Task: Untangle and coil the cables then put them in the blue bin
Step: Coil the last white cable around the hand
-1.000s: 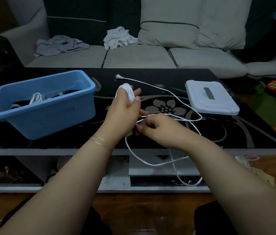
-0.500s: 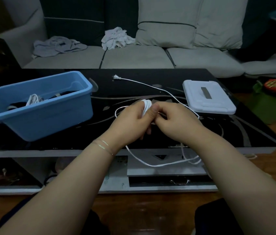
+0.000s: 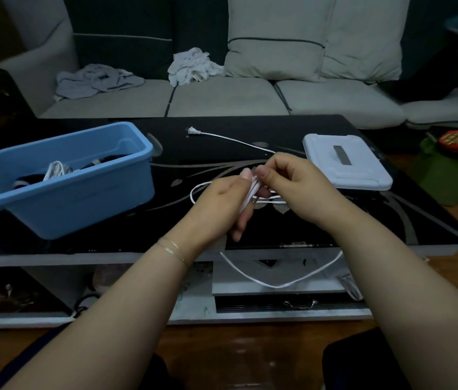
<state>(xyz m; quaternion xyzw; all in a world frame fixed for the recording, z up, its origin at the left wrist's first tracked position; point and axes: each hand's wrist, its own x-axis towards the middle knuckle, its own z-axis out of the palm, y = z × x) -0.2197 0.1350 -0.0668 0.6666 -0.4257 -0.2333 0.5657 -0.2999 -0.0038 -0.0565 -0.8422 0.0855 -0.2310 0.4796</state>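
Centrally, above the near half of the glossy black surface (image 3: 335,229) with its grey floral pattern, both hands meet on a thin white power cable (image 3: 275,284). The left hand (image 3: 222,204) has several loops of it wound round its fingers (image 3: 246,175), which are curled over the bundle. The right hand (image 3: 298,187) pinches the cable at the top of that bundle between thumb and fingertips. One slack loop hangs below the near edge of the surface; the far end runs to a two-pin plug (image 3: 192,131) lying further back. To the left sits a blue rectangular plastic bin (image 3: 81,204), with a coiled white cable (image 3: 56,170) inside. A white plastic lid (image 3: 346,161) lies to the right.
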